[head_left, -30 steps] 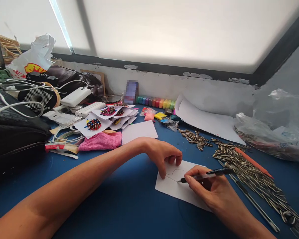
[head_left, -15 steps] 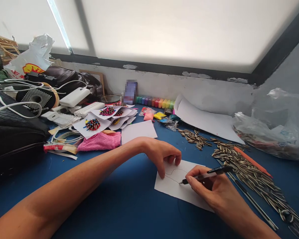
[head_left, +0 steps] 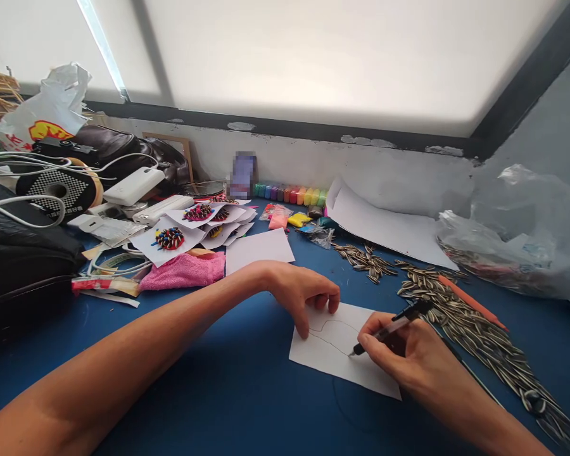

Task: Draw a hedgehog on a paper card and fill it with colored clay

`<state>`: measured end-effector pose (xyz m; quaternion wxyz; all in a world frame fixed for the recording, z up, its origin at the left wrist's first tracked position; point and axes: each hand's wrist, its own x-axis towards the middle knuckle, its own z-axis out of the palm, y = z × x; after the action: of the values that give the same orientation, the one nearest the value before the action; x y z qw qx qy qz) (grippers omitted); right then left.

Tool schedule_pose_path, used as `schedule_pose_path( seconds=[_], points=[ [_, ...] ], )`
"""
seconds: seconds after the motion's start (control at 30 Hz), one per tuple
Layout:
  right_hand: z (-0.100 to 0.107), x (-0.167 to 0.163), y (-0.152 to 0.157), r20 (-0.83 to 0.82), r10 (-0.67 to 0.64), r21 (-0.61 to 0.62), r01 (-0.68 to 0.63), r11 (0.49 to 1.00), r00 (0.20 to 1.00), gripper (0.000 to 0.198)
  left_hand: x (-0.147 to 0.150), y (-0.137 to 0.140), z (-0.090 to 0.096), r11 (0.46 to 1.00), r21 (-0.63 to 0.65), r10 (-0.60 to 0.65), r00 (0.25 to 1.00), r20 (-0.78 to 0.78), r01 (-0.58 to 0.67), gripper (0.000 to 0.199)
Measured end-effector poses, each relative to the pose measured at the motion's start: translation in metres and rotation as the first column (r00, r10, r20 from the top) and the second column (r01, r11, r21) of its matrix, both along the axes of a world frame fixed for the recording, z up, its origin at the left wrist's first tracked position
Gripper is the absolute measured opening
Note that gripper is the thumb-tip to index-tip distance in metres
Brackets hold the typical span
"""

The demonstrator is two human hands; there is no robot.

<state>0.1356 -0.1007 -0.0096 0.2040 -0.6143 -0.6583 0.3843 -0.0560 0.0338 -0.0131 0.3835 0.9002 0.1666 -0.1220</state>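
Observation:
A black-and-clear pen (head_left: 390, 329) is gripped in my right hand (head_left: 415, 354), its tip touching a white sheet of paper (head_left: 335, 364). Thin curved drawn lines run across the sheet, the lower one ending at the pen tip. My left hand (head_left: 300, 291) rests over the sheet's upper left corner with thumb and fingers apart, the thumb on the paper near its left edge and the fingertips near the top edge. Part of the sheet's right side is hidden behind my right hand.
Sunflower seeds (head_left: 470, 329) lie to the right, with an orange strip (head_left: 472, 303) on them. Behind are large white sheets (head_left: 384, 225), clay packs (head_left: 294, 195), cards with seeded figures (head_left: 170, 239), a pink cloth (head_left: 183, 271) and a plastic bag (head_left: 517, 234). A black bag (head_left: 23, 266) stands left.
The pen tip has moved slightly right and down along the sheet, lengthening the lower line. My left hand keeps its place on the paper. The whole view has shifted a little.

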Motion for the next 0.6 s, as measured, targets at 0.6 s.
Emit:
schedule_pose_path(
  seconds=[0.6],
  points=[
    [0.000,0.020,0.005,0.193,-0.005,0.000,0.005,1.000,0.981,0.025,0.000,-0.001,0.001,1.000,0.013,0.011,1.000,-0.015,-0.011,0.057]
  ],
)
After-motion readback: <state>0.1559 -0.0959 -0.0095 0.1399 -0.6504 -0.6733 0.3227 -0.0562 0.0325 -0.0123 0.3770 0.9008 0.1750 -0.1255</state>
